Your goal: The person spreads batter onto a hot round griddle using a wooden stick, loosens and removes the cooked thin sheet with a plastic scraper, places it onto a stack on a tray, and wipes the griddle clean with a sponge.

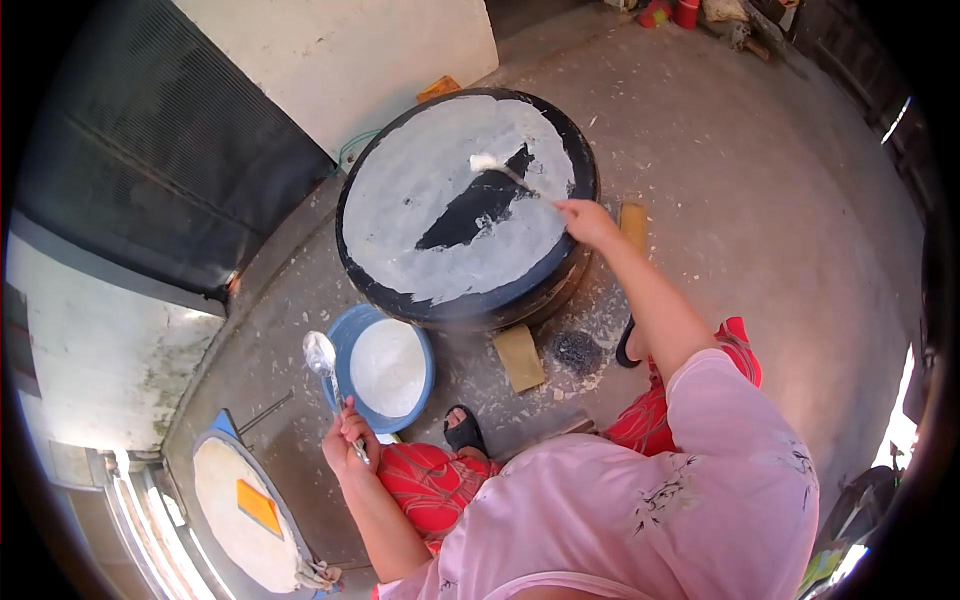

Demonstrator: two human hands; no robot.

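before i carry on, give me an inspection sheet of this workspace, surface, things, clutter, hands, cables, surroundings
Surface: griddle mostly coated pale, with a dark bare patch near the middle.
Things: blue basin holds white mix.
Clutter: pale flakes on the floor; yellow block and dark heap beside the griddle.
Hands: right hand grips a white-tipped tool over the griddle; left hand holds a spoon.
Cables: green line by the wall; cord or hose, cannot tell.
Surroundings: round pale board bearing an orange piece.
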